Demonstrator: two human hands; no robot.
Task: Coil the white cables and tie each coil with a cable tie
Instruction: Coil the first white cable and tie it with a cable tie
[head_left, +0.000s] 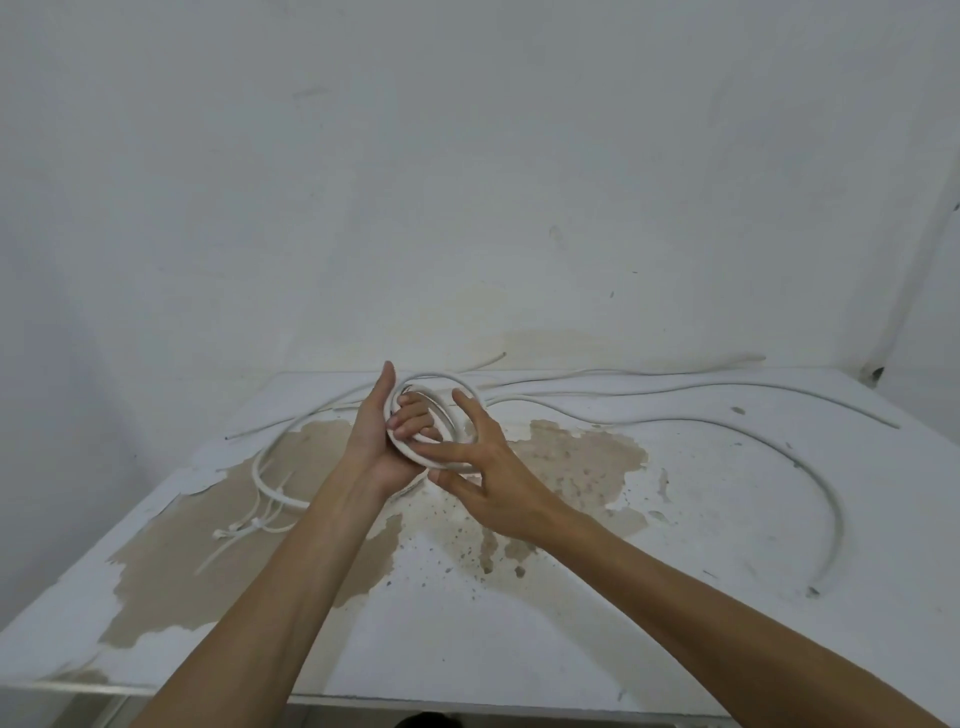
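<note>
A small coil of white cable is held upright above the middle of the table. My left hand grips its near left side, with fingers curled through the loop and the thumb straight up. My right hand holds the coil's lower right rim between thumb and fingers, the index finger stretched up along the loop. The cable's free length trails off to the right along the back of the table. Several white cable ties lie in a loose bunch at the left.
More white cables lie on the worn white table: a long one curves down the right side, another loops at the left by the ties. A white wall stands right behind the table. The table's front edge runs near my forearms.
</note>
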